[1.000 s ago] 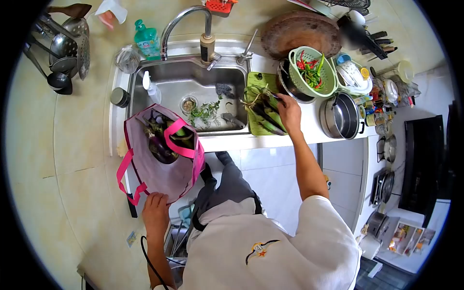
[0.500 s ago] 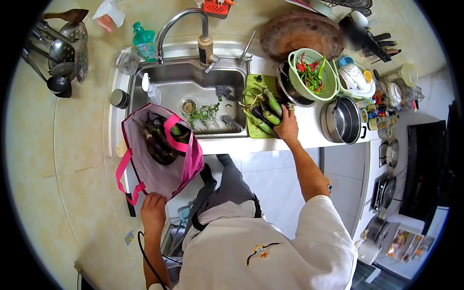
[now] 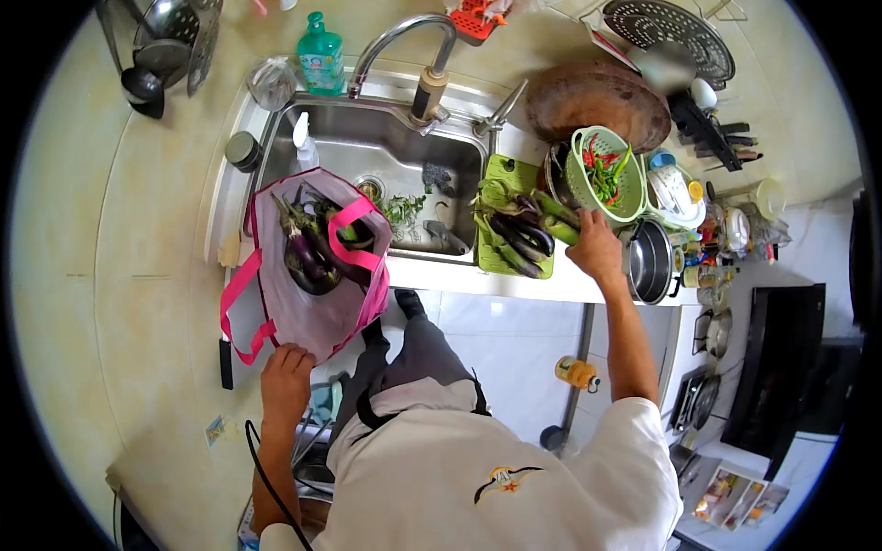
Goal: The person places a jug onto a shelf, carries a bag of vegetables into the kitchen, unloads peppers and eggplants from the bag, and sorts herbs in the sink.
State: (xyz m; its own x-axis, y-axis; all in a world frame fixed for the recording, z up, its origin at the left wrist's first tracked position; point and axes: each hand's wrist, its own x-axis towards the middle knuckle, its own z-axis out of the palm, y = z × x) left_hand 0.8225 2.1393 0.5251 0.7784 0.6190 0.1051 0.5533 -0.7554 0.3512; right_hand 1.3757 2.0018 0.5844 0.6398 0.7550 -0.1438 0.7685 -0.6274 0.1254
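Observation:
My left hand (image 3: 287, 375) is closed on the near rim of a pink-and-white shopping bag (image 3: 299, 326), which gapes open at the sink's front left. Several dark purple eggplants (image 3: 308, 257) lie inside it, partly behind a pink handle. My right hand (image 3: 599, 248) is curled around the right ends of long green vegetables (image 3: 557, 217) at the right edge of a green cutting board (image 3: 494, 257); their exact kind is unclear. On the board, dark slender eggplants (image 3: 522, 235) lie beside them, with leafy or husk-like pieces at the left.
Green sprigs (image 3: 401, 209) lie in the steel sink (image 3: 322, 138) under a curved faucet (image 3: 404, 28). Beyond my right hand stand a pale green colander (image 3: 634, 174) of red and green chilies, a steel pot (image 3: 650, 266) and a round wooden board (image 3: 597, 106).
My right hand has shifted right from atop the vegetable pile to its right end, and the vegetables now lie more spread out. My left hand stays on the bag rim. The camera view has shifted.

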